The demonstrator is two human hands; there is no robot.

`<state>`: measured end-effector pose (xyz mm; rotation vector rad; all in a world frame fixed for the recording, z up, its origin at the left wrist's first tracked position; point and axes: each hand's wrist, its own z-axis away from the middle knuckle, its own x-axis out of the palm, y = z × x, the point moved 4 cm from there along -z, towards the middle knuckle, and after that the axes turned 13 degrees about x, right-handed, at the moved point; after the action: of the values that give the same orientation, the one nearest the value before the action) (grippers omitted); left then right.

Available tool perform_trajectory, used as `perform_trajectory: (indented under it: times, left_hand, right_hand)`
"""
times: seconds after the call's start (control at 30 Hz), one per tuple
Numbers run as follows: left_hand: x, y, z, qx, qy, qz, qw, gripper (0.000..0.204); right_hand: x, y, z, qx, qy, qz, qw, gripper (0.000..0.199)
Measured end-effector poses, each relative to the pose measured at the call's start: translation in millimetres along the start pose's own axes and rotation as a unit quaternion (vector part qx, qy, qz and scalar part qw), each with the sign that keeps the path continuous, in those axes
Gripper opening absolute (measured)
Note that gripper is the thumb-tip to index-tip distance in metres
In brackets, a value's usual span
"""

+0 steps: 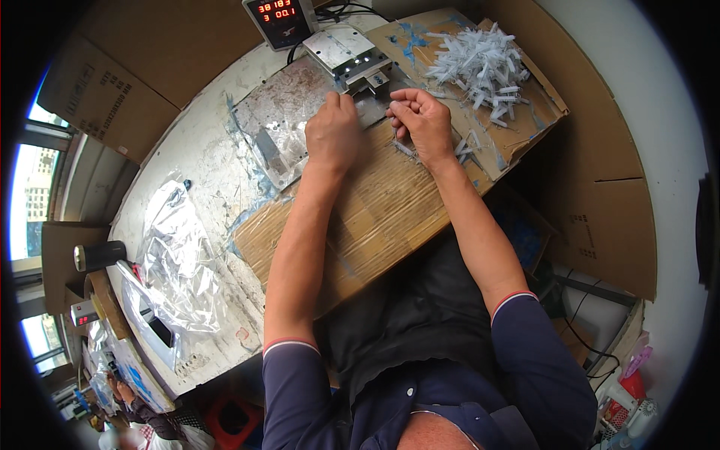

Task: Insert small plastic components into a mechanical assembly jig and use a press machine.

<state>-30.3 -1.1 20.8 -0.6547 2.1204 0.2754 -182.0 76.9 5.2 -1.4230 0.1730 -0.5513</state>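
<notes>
My left hand (331, 135) is closed, its fingers curled together just in front of a small metal machine (349, 56). It is slightly blurred, and whatever it holds, if anything, is hidden. To its right, my right hand (424, 126) is closed in a pinch, thumb against fingertips, beside the machine's front block (375, 79). What sits in that pinch is too small to name. A few loose clear plastic pieces (469, 144) lie by my right wrist. Farther back on the right is a heap of the same slim, translucent pieces (481, 67).
Flattened cardboard (360, 217) covers the near bench edge under my forearms. A metal plate (274, 124) extends left of the machine. Behind stands a counter box with red digits (279, 22). Clear plastic bags (180, 262) lie at left. Another person's hands (120, 390) show at lower left.
</notes>
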Motion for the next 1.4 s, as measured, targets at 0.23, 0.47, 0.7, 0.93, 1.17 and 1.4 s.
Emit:
perform_trajectory:
  times: [0.23,0.47,0.7,0.93,1.17,1.4]
  left_hand:
    - [-1,-1,-1,0.003,0.006,0.0,1.0,0.004]
    - [-10,-1,1,-0.022,0.049,0.016,0.998,0.005]
    - [-31,-2,21,-0.088,0.132,0.118,0.98,0.011]
    - [-26,4,22,-0.212,0.031,0.395,0.893,0.011]
    - [-14,4,29,-0.201,-0.024,0.483,0.852,0.012]
    - [-15,19,18,-0.198,-0.013,0.515,0.834,0.014]
  right_hand:
    - [-1,1,-1,0.003,0.001,0.002,1.0,0.019]
    - [-2,-9,10,-0.099,0.063,-0.039,0.992,0.016]
    - [8,-26,11,-0.083,0.064,-0.004,0.994,0.014]
    - [14,-24,2,0.001,-0.047,-0.011,0.999,0.019]
    - [11,-32,4,0.006,-0.045,-0.017,0.999,0.016]
    - [19,-25,8,0.01,-0.047,0.045,0.998,0.012]
